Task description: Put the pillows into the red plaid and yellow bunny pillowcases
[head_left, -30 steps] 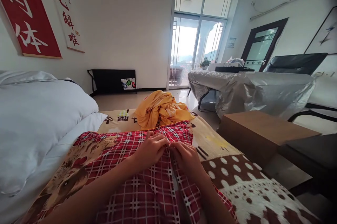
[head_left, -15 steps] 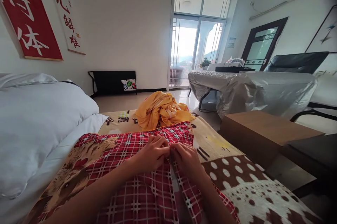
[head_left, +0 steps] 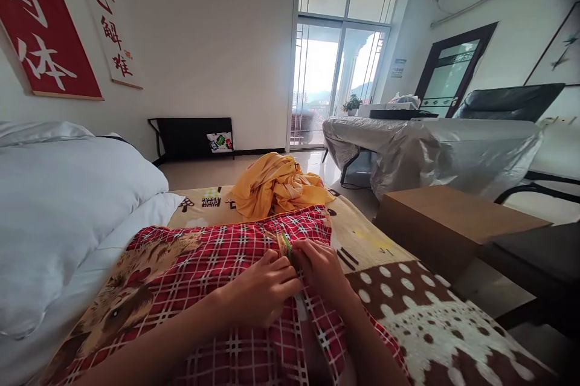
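The red plaid cloth (head_left: pixel 212 265) lies spread over a blanket (head_left: pixel 380 235), with a slit (head_left: pixel 308 337) running through it toward the viewer. Both hands work at the slit's far end, side by side: the left hand (head_left: pixel 267 286) has its fingers curled on the near-left edge, and the right hand (head_left: pixel 319 265) pinches the right edge. A sliver of yellow and green shows just beyond the left fingers. An animal print marks the cloth's left part.

The blanket is beige with small brown figures, turning to brown with white dots on the right. A crumpled yellow heap (head_left: pixel 276 186) sits on it, touching the cloth's far edge. White bedding (head_left: pixel 77 205) is piled along the left.

Past the blanket there is a pale, shiny floor (head_left: pixel 190 176). A black stand (head_left: pixel 185 139) is by the wall, below a red scroll (head_left: pixel 49 35) and a white scroll (head_left: pixel 111 29). Glass doors (head_left: pixel 317 78) let in daylight. On the right, a table (head_left: pixel 484 144) is draped in clear plastic, with a plant (head_left: pixel 352 103) and a black tray (head_left: pixel 399 114) on top; a brown box (head_left: pixel 462 211) stands in front.
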Tool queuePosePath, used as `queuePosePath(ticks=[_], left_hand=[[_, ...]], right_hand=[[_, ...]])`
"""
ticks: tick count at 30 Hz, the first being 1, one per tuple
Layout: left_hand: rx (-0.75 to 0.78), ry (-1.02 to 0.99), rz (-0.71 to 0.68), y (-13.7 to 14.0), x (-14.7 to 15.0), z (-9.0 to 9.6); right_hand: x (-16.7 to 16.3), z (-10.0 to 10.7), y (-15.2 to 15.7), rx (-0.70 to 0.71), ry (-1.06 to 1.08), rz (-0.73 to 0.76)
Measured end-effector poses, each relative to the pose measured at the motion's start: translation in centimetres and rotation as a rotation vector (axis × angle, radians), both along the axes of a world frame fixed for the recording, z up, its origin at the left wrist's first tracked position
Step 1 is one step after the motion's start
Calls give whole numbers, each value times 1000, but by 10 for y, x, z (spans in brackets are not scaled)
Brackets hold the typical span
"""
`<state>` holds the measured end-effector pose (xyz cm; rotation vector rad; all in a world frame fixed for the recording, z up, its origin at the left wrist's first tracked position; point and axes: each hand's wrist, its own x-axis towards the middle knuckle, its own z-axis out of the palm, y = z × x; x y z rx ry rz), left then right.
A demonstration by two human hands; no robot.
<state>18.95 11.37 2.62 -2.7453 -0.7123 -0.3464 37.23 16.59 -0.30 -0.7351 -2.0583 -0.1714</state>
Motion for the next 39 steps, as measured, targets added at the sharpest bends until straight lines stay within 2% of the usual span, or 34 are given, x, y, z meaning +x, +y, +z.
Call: queuePosePath(ticks=[10, 18, 22, 25, 28, 30, 32, 37, 39], left_hand=[[91, 43, -58, -6, 0, -1], [300, -75, -126, -17, -2, -10], [272, -66, -109, -22, -9, -15], [188, -2, -92, -29, -11, -14], [90, 52, -100, -42, -5, -11], [85, 64, -124, -49, 2, -12], [119, 57, -152, -53, 9, -21], [221, 31, -226, -50, 20, -57], [245, 45, -250, -50, 21, -66]], right_hand=[[0, -2, 1, -6, -4, -2], [1, -1, 0, 21, 8, -8], [1, 0, 0, 6, -1, 3], [0, 0, 0, -1, 3, -2], [-1, -1, 0, 2, 9, -1], [-1, -1, 1, 7, 12, 3], [-1, -1, 1, 11, 14, 7], [0, 0, 0, 1, 10, 4], [0, 0, -1, -1, 1, -1]])
